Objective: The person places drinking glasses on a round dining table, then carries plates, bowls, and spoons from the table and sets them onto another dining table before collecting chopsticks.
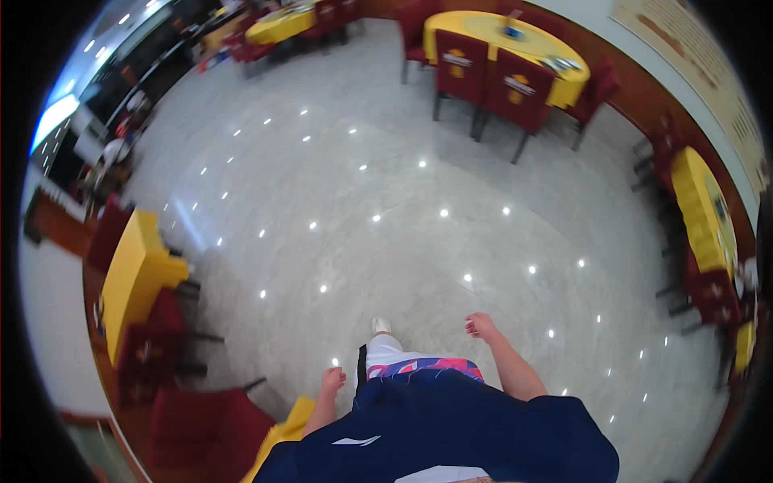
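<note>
My left hand (333,379) hangs low beside my body, above the grey floor (386,258), with its fingers curled; whether anything is in it is too small to tell. On the other side, my right hand (481,326) is held out a little farther forward over the floor, fingers bent and partly blurred, with no object visible at it. Between the hands are my dark blue shirt (451,423), a pink and blue patterned hem and one white shoe (380,325).
A round table with a yellow cloth (475,28) and dark red chairs (519,88) stands ahead right. Another yellow-covered table (700,209) is at the right wall. At left are a yellow-covered table (133,274) and red chairs (205,427).
</note>
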`<action>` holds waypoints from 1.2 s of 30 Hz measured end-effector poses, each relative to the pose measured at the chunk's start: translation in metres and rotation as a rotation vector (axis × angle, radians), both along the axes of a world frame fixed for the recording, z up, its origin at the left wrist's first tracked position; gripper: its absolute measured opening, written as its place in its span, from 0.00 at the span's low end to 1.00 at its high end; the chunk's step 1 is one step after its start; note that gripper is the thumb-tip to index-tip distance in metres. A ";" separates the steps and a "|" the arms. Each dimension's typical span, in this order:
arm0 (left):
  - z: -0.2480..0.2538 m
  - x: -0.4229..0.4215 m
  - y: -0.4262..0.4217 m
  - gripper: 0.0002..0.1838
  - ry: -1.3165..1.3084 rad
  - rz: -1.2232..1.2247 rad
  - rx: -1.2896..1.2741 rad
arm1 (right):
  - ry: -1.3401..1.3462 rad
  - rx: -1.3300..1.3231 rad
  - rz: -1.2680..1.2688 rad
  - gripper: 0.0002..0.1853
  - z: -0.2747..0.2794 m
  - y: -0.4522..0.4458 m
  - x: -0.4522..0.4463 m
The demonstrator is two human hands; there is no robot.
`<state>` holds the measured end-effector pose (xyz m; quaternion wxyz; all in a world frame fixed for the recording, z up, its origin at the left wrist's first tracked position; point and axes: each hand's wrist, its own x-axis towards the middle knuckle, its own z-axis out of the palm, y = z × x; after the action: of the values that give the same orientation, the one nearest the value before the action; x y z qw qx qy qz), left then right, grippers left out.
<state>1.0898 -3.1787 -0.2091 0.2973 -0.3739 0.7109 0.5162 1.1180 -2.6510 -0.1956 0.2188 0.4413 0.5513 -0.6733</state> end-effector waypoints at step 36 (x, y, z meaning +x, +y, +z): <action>-0.041 -0.530 0.648 0.10 -0.140 -1.037 0.136 | 0.053 0.720 0.245 0.11 -0.045 0.247 0.007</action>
<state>0.5594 -2.5310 -0.2502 0.5841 0.0136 0.7457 0.3202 1.1251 -2.4044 -0.2410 0.1146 0.4033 0.8067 -0.4165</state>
